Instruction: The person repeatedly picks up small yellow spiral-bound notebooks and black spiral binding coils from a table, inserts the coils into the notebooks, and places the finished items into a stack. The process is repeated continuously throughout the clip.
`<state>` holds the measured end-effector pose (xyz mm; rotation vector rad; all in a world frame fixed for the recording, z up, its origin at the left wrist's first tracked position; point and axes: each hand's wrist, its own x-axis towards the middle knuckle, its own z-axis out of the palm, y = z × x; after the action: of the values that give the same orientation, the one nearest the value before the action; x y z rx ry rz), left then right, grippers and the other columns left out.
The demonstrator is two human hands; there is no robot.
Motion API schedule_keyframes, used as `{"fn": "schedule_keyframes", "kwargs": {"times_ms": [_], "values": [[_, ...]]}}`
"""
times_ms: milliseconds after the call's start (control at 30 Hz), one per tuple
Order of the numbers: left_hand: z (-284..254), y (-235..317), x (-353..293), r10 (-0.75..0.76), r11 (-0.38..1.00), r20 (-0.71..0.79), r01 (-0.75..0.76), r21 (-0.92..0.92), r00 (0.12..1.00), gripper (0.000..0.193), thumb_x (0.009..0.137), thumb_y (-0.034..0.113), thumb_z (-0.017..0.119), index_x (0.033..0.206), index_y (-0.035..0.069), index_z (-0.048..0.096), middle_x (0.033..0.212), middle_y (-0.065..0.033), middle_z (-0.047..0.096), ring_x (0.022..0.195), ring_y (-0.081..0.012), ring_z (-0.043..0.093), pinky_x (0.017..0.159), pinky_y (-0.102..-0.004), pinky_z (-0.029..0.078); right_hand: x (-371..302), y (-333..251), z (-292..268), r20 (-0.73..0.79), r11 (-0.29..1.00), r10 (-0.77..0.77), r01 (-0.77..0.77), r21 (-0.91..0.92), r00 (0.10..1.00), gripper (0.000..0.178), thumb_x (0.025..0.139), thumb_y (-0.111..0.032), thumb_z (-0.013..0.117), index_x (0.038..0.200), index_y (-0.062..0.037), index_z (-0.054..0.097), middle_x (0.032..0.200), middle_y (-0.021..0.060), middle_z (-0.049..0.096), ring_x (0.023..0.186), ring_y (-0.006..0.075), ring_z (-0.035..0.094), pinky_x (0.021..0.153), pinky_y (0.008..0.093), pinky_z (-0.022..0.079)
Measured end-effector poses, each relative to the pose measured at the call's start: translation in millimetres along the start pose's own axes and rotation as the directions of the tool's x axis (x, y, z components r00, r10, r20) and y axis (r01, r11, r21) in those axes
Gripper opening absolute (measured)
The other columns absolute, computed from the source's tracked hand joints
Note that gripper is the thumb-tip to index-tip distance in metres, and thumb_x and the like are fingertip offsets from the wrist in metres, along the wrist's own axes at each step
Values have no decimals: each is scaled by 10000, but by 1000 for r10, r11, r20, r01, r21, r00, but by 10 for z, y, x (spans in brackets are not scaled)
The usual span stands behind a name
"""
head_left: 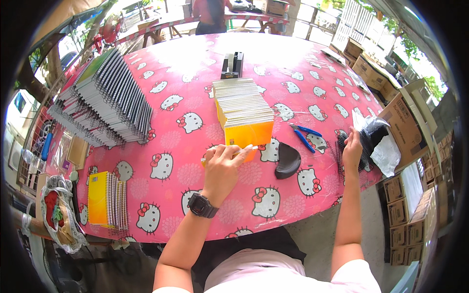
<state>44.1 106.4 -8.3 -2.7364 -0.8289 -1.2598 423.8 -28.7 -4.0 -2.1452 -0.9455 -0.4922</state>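
Note:
My left hand (222,163), with a black watch on its wrist, grips a thin orange-yellow notebook (250,156) by its near end. This notebook lies in front of a long row of pages with yellow covers (248,132), standing packed together at the middle of the table. Out to the right, my right hand (352,146) has its fingers curled beside a heap of black spiral binding coils (372,139). Whether a coil is between those fingers is too small to tell. Blue-handled cutting pliers (306,137) and a dark curved pad (288,161) lie between my hands.
Tall stacks of spiral-bound notebooks (105,105) stand at the left. A smaller yellow spiral-bound pile (100,198) is near the front left edge. A tape dispenser (232,66) sits behind the row. Cardboard boxes (408,124) line the right side; a person (211,14) is across the table.

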Motion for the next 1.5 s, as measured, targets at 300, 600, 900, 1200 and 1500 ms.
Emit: {"fn": "schedule_keyframes", "kwargs": {"times_ms": [300, 600, 900, 1200, 1500], "values": [[-87, -267, 10, -3, 989, 4, 4, -147, 1000, 233, 791, 88, 682, 1014, 143, 723, 831, 3, 674, 781, -154, 600, 743, -313, 408, -418, -1900, 197, 578, 698, -569, -27, 715, 584, 215, 827, -24, 680, 1040, -40, 658, 912, 48, 643, 731, 86, 603, 627, 237, 483], [-124, -299, 38, -76, 976, 30, 80, -203, 997, 148, 796, 102, 682, 942, 115, 705, 855, -14, 692, 799, -180, 620, 773, -334, 423, -611, -1883, 519, 495, 597, -640, -25, 802, 588, 223, 759, 66, 673, 952, -45, 690, 879, 42, 599, 756, 119, 608, 665, 255, 500], [-133, -268, 58, -52, 974, 33, 58, -218, 998, 112, 804, 98, 669, 910, 113, 701, 832, -10, 680, 802, -170, 623, 737, -325, 398, -549, -1813, 532, 523, 498, -736, -180, 848, 430, 80, 842, -20, 653, 921, -26, 657, 827, 60, 634, 754, 169, 616, 690, 294, 497], [-113, -263, 77, -85, 979, 9, 85, -187, 996, 111, 796, 109, 683, 906, 114, 702, 838, -5, 681, 779, -168, 612, 734, -327, 392, -630, -1862, 515, 594, 679, -669, 44, 732, 448, 280, 792, -245, 749, 900, -30, 605, 821, 73, 621, 758, 206, 611, 650, 315, 484], [-93, -277, 75, -102, 982, -12, 98, -162, 995, 105, 806, 108, 681, 910, 108, 698, 837, -23, 676, 783, -195, 608, 747, -334, 399, -1626, -1801, 279, 304, 532, -834, 530, 661, 460, 186, 781, -214, 716, 840, -88, 592, 864, 47, 573, 870, 254, 533, 772, 368, 427]]}}
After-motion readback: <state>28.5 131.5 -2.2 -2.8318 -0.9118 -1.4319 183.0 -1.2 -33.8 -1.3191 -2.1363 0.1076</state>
